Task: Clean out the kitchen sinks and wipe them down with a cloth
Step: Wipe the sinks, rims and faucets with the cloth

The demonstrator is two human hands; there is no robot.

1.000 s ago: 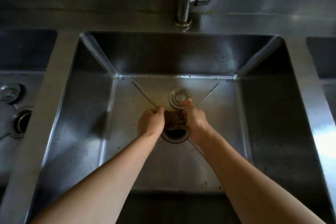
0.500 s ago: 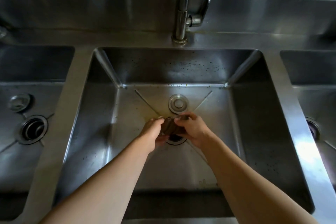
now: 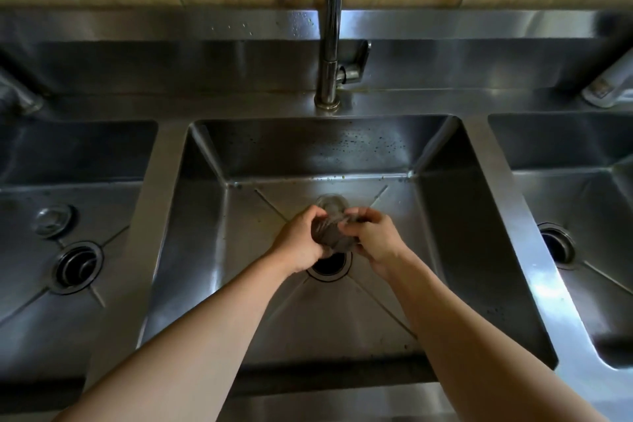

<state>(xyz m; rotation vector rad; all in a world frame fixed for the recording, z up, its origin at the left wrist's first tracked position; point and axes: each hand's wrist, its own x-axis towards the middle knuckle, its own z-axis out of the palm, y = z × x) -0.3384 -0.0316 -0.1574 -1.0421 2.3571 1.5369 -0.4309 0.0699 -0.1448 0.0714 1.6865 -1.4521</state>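
Observation:
Both my hands are down in the middle steel sink (image 3: 191, 250), just above its open drain hole (image 3: 329, 265). My left hand (image 3: 301, 239) and my right hand (image 3: 373, 238) grip a dark mesh drain strainer (image 3: 331, 233) between them, lifted clear of the drain. Behind the hands a round metal drain plug (image 3: 331, 202) lies on the sink floor, partly hidden. Dark specks dot the sink's back wall.
A tall tap (image 3: 330, 44) stands behind the middle sink. The left sink (image 3: 20, 284) has an open drain (image 3: 77, 267) and a loose round plug (image 3: 52, 218). The right sink (image 3: 603, 250) shows its own drain (image 3: 556, 245). A white object (image 3: 608, 89) lies at the back right.
My hands have pulled the strainer up out of the drain, which now shows open. The camera has tilted up, bringing the tap and wall into view.

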